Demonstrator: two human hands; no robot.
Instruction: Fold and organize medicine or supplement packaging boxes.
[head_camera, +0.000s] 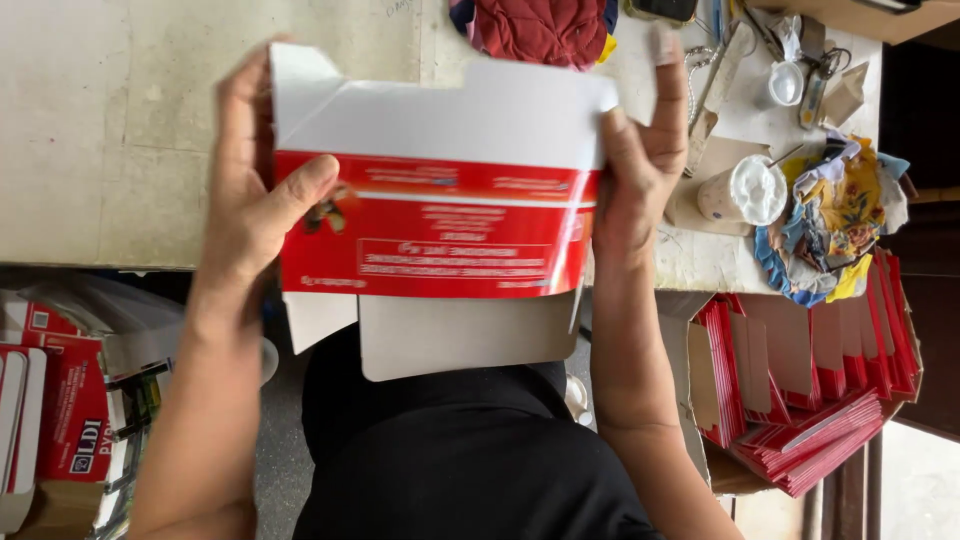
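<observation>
A flat red and white cardboard carton is held up between both hands above a worn white table. My left hand grips its left edge, thumb across the red panel. At the right edge my right hand pinches the carton, index finger raised. White flaps stick out at the top and bottom of the carton. My black clothing lies under it.
A box with several flat red cartons stands at the lower right. On the table's right side sit a small tub with a white lid, a patterned cloth, scissors and a dark red cloth. More red packs lie lower left.
</observation>
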